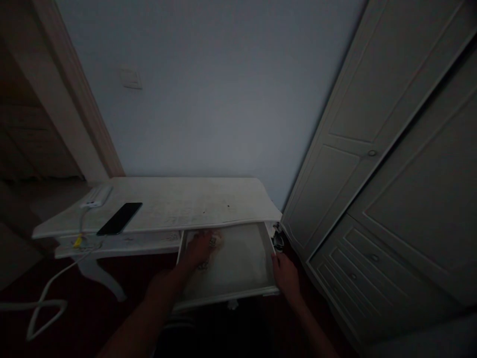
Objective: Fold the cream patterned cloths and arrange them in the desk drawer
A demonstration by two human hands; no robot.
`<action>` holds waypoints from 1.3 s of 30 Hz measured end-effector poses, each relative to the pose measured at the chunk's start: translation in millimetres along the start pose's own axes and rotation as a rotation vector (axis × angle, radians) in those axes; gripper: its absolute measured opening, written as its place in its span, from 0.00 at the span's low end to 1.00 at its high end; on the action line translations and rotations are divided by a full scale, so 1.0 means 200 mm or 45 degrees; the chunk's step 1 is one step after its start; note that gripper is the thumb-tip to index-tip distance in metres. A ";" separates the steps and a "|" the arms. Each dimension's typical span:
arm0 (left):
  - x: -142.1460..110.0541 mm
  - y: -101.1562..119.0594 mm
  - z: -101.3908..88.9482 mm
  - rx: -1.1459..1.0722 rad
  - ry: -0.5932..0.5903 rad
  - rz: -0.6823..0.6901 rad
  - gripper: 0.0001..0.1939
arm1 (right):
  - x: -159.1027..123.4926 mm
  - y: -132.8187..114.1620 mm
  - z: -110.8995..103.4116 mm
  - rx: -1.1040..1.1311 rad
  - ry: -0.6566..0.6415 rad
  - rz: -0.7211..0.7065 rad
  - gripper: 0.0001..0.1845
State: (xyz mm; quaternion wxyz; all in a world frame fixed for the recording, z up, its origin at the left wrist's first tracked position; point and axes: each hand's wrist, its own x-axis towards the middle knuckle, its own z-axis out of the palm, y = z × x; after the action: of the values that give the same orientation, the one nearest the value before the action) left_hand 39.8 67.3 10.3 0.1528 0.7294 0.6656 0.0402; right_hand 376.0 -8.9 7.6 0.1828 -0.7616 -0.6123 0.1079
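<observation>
A white drawer (238, 271) is pulled out from under the white table (179, 194). Inside it, toward the back left corner, my left hand (200, 247) is closed on a pale, patterned cloth (215, 242) against the drawer bottom. The dim light and blur hide the cloth's exact shape and the fingertips. My right hand (285, 272) grips the drawer's right side wall near its front corner, thumb on the top edge.
A black phone (119, 219) lies on the tabletop's left part. Beyond it is a white power strip (97, 196), its cable (55, 278) hanging down at left. A wardrobe (357, 174) stands close on the right. Dark shoe-like items (278, 242) sit behind the drawer's right side.
</observation>
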 end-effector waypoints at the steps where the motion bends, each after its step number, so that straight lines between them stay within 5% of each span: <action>1: -0.03 0.00 0.01 0.026 -0.009 -0.003 0.30 | 0.00 0.00 0.00 0.000 -0.004 0.001 0.20; 10: -0.18 0.08 0.09 0.015 -0.196 0.208 0.36 | 0.01 0.01 0.00 -0.019 -0.050 0.009 0.22; 39: -0.19 -0.01 0.19 -0.298 -0.019 0.167 0.36 | 0.02 0.03 0.02 -0.022 -0.052 -0.020 0.23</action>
State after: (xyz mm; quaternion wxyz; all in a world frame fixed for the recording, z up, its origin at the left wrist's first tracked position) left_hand 44.4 23.0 -20.7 0.2387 0.7488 0.6062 0.1220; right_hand 381.1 -4.6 1.7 0.1643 -0.7559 -0.6229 0.1167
